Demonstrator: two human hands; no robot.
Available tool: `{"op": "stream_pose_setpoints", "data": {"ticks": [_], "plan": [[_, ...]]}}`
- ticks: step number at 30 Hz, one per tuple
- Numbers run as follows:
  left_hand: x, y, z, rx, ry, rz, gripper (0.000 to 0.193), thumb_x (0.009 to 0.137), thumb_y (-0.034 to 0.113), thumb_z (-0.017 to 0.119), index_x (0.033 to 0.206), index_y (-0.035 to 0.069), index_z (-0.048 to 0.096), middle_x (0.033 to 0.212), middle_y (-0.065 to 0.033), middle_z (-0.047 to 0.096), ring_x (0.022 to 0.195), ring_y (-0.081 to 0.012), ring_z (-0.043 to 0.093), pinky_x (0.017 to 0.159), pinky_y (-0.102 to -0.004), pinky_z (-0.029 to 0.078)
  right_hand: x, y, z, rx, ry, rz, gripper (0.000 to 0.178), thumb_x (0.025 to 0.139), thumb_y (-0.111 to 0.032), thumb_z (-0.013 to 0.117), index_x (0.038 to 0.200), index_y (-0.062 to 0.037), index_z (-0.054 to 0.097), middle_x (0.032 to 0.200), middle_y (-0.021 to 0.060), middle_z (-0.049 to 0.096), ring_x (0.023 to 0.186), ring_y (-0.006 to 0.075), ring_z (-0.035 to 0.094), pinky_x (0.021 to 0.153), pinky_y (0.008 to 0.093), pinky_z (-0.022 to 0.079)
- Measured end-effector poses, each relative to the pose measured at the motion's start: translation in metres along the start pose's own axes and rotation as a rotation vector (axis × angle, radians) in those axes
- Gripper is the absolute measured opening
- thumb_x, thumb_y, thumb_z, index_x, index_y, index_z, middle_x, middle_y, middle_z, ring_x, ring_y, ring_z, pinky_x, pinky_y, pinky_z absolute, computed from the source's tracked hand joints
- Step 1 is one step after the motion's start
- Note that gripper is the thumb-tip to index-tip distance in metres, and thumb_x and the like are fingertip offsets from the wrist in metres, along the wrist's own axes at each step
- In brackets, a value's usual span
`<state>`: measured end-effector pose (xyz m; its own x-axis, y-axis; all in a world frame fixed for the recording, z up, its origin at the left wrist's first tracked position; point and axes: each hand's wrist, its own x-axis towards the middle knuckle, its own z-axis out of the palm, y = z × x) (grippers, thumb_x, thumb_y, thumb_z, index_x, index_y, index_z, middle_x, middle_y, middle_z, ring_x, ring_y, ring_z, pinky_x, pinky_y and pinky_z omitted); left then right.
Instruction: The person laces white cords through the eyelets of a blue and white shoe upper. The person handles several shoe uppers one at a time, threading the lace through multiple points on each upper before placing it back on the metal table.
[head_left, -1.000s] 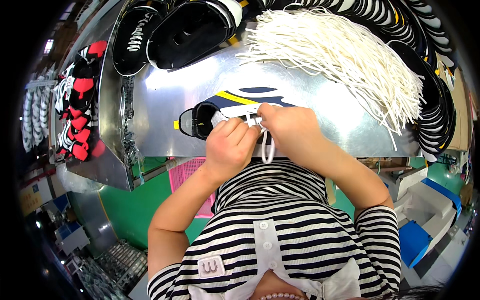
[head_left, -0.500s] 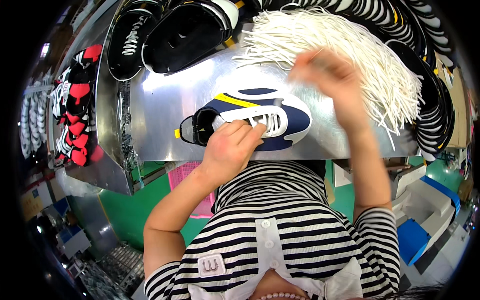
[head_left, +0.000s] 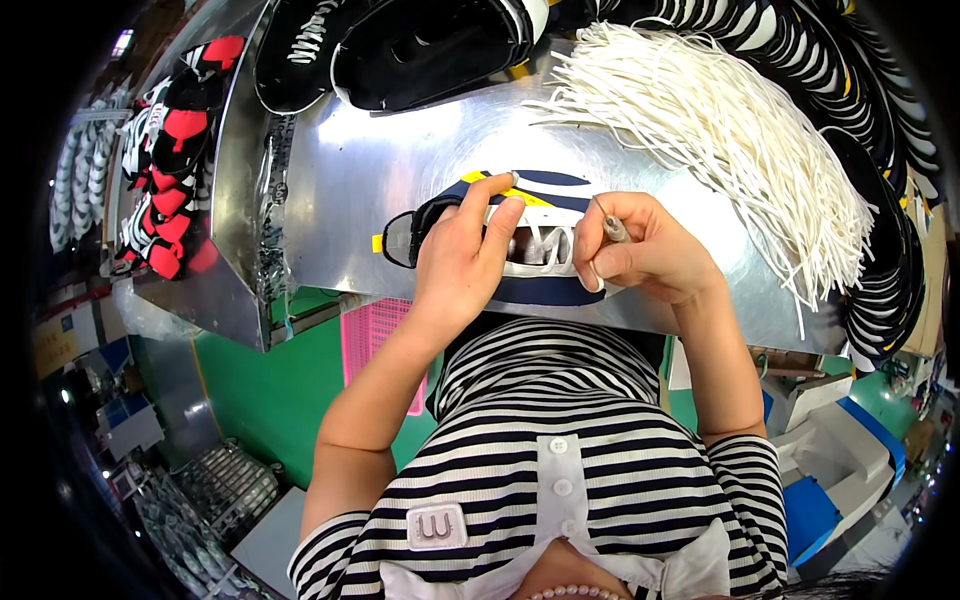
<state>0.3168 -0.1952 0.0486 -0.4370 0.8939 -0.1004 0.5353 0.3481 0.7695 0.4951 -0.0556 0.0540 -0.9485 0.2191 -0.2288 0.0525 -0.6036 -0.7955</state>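
The step in hand looks like work on the lacing (head_left: 556,250) of the shoe (head_left: 545,291), which lies under the left hand (head_left: 458,250) and just left of the right hand (head_left: 648,250). The left hand rests over its opening, thumb and forefinger parted; I cannot tell whether the hidden fingers grip. The right hand grasps a thin tool (head_left: 616,229) in curled fingers. The next move seems to call for a steady left hand and fine aim from the right. Counted: one shoe under the hands, one tool, two black shoes (head_left: 430,60) beyond the left hand; the laces (head_left: 715,160) beyond the right are too many to count
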Motion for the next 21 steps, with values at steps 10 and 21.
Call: {"op": "stream_pose_setpoints", "data": {"ticks": [10, 21], "plan": [[0.004, 0.000, 0.012, -0.023, 0.104, -0.008, 0.051, 0.087, 0.047, 0.069, 0.122, 0.012, 0.062, 0.085, -0.0161, 0.069, 0.082, -0.0349, 0.063, 0.075, -0.0428, 0.050, -0.009, -0.010, 0.029, -0.206, -0.120, -0.073, 0.025, 0.077, -0.001, 0.078, 0.096, 0.0014, 0.063, 0.081, 0.0073, 0.067, 0.074, 0.0162, 0.065, 0.070, 0.0278, 0.054], [0.005, 0.001, 0.004, -0.187, -0.013, -0.109, 0.045, 0.084, 0.024, 0.077, 0.121, 0.007, 0.061, 0.108, -0.0162, 0.067, 0.093, -0.0280, 0.065, 0.085, -0.0354, 0.051, 0.028, 0.032, 0.015, -0.519, 0.572, -0.340, 0.014, 0.087, -0.005, 0.071, 0.101, -0.0014, 0.068, 0.088, -0.0003, 0.069, 0.080, 0.0055, 0.061, 0.074, 0.0228, 0.050]]}}
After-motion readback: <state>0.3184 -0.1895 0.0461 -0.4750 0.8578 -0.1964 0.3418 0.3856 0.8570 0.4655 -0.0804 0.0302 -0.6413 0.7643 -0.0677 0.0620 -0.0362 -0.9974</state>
